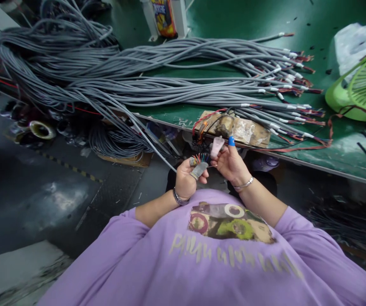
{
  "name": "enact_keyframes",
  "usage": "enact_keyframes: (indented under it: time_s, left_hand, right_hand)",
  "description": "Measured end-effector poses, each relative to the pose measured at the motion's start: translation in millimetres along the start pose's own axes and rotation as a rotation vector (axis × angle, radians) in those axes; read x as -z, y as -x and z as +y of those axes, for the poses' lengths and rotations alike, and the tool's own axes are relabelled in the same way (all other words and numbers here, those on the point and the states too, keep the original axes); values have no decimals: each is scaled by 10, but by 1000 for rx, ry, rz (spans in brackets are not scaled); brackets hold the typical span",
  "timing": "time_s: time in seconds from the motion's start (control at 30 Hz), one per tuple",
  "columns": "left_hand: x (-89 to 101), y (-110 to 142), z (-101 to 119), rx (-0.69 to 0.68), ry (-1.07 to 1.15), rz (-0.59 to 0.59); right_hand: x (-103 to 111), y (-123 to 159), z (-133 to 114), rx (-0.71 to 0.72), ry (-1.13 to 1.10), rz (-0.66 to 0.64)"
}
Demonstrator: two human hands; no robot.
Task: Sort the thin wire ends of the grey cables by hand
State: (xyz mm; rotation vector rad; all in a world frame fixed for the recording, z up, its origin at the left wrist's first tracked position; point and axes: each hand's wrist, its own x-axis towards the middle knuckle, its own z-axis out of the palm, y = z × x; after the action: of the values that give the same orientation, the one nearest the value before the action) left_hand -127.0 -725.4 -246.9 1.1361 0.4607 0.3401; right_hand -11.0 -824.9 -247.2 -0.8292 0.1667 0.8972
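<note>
My left hand [187, 180] is closed around the end of a grey cable [162, 158]. Thin coloured wires [201, 158] fan out of that end, above the grey-wrapped thumb and finger. Just to the right, my right hand [232, 165] has curled fingers, one in a pale pink wrap and another with a blue tip. Its fingertips meet a thin pale strand [212, 165] that runs across from the left hand. The exact pinch is small and partly hidden.
Long bundles of grey cables [157, 91] lie across the green table [234, 21], their stripped ends to the right. Close to the front edge sits a taped wooden block [246, 131] with wires. A green fan [358, 89] stands at right. Coiled cable [116, 142] lies below the table.
</note>
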Motion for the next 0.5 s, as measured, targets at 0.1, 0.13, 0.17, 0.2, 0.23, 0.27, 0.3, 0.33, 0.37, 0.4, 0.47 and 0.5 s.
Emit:
enact_keyframes:
  time_s: [0.1, 0.13, 0.17, 0.2, 0.23, 0.27, 0.3, 0.33, 0.37, 0.4, 0.47, 0.5]
  left_hand:
    - [18, -20, 52, -62, 92, 25]
    - [18, -31, 69, -84, 126, 33]
    - [15, -42, 85, -104, 155, 38]
    - [9, -52, 98, -121, 176, 40]
    - [3, -60, 107, -133, 190, 42]
    - [-4, -67, 112, -143, 197, 43]
    - [-9, -73, 113, -153, 199, 45]
    - [-12, -78, 109, -165, 195, 48]
    - [-13, -82, 102, -181, 184, 53]
    - [-10, -87, 92, -201, 166, 60]
    - [3, -99, 67, -250, 104, 76]
    - [12, -107, 55, -274, 64, 85]
  right_hand:
    - [62, 7, -7, -13, -1, 9]
    - [75, 13, -11, -17, 0, 7]
    - [83, 21, -17, -19, 4, 2]
    - [85, 30, -24, -19, 13, -4]
    - [81, 41, -33, -16, 29, -14]
    - [71, 51, -43, -12, 50, -26]
    - [56, 60, -54, -4, 75, -39]
    - [39, 66, -65, 5, 100, -51]
    - [19, 70, -73, 17, 126, -62]
    - [1, 70, -80, 34, 152, -69]
    - [-23, 62, -81, 82, 203, -72]
    - [-24, 56, -74, 112, 231, -71]
